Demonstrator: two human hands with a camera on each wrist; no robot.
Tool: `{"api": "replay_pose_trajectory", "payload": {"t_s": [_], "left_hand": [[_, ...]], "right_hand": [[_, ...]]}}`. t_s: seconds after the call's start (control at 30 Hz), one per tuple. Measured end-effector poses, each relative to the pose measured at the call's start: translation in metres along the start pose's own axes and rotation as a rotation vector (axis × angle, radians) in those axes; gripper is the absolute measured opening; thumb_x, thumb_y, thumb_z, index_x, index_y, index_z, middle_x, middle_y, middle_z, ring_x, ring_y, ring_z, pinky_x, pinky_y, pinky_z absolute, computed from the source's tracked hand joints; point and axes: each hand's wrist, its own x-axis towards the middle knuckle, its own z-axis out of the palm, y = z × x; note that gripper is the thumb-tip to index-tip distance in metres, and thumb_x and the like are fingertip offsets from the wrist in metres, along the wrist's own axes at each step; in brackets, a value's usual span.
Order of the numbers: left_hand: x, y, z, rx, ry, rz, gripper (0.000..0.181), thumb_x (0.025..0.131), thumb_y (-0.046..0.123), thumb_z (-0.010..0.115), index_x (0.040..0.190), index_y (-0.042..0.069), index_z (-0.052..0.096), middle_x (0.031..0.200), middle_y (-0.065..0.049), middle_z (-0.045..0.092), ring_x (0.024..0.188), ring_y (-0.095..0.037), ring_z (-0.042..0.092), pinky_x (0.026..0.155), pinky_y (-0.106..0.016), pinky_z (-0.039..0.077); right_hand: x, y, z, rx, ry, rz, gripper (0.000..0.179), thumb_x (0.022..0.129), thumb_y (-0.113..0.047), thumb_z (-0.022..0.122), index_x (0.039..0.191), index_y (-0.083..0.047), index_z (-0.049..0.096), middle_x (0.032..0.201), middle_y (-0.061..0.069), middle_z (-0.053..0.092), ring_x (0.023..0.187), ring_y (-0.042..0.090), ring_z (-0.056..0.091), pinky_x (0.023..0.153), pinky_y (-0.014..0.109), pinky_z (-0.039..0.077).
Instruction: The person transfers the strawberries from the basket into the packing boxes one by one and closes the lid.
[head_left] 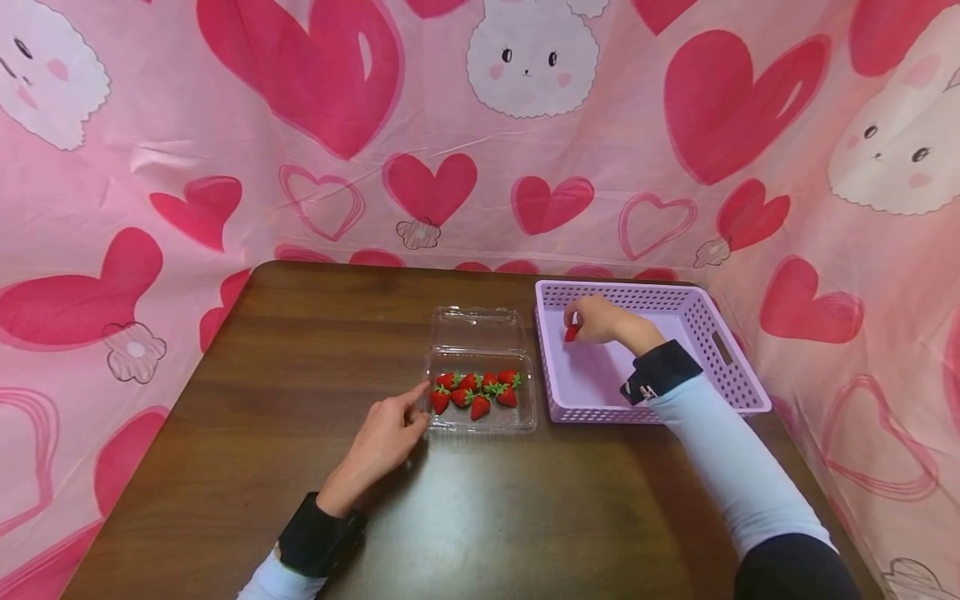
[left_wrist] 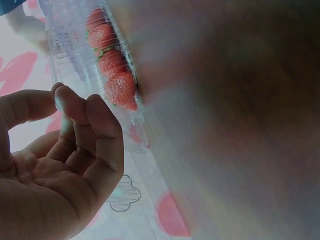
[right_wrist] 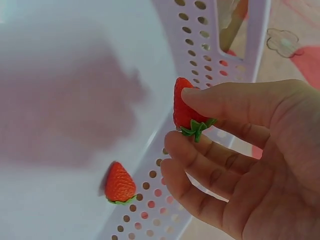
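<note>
My right hand [head_left: 597, 319] pinches a red strawberry [right_wrist: 182, 105] between thumb and fingers, over the left part of the lilac basket [head_left: 551, 367]. The strawberry's green leaves point toward the palm in the right wrist view. Below it, another strawberry [right_wrist: 120, 184] lies on the basket floor by the perforated wall. At the middle of the table, a clear plastic container [head_left: 480, 425] stands with its lid folded back, holding several strawberries [head_left: 480, 407]. My left hand [head_left: 384, 437] holds the left edge of this container with thumb and index finger; the exact contact is partly hidden.
The brown wooden table [head_left: 322, 333] carries the container and, right beside it, the basket. A pink curtain [head_left: 480, 133] printed with hearts and rabbits hangs behind the table and at both sides. The container's clear lid [head_left: 477, 329] lies toward the back.
</note>
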Motion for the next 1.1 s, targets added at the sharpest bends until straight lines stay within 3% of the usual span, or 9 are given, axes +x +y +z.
{"api": "replay_pose_trajectory", "payload": {"t_s": [0.73,1.1], "left_hand": [[0.0,-0.001,0.0,-0.003,0.013,0.014,0.054,0.097,0.007,0.067,0.15,0.001,0.057,0.062,0.004,0.051,0.045,-0.013,0.044,0.048,-0.028,0.036],[0.0,0.0,0.0,-0.013,0.005,-0.004,0.055,0.098,0.007,0.067,0.151,0.002,0.056,0.063,0.002,0.052,0.045,-0.015,0.045,0.046,-0.028,0.037]], "right_hand": [[-0.018,-0.023,-0.005,-0.008,0.062,-0.122,0.023,0.085,0.0,0.078,0.107,-0.001,0.073,0.094,0.012,0.067,0.091,0.032,0.058,0.087,0.049,0.051],[-0.031,-0.024,0.0,-0.038,0.186,-0.263,0.016,0.081,0.0,0.079,0.094,-0.005,0.071,0.072,0.003,0.059,0.073,0.024,0.054,0.074,0.044,0.045]]}}
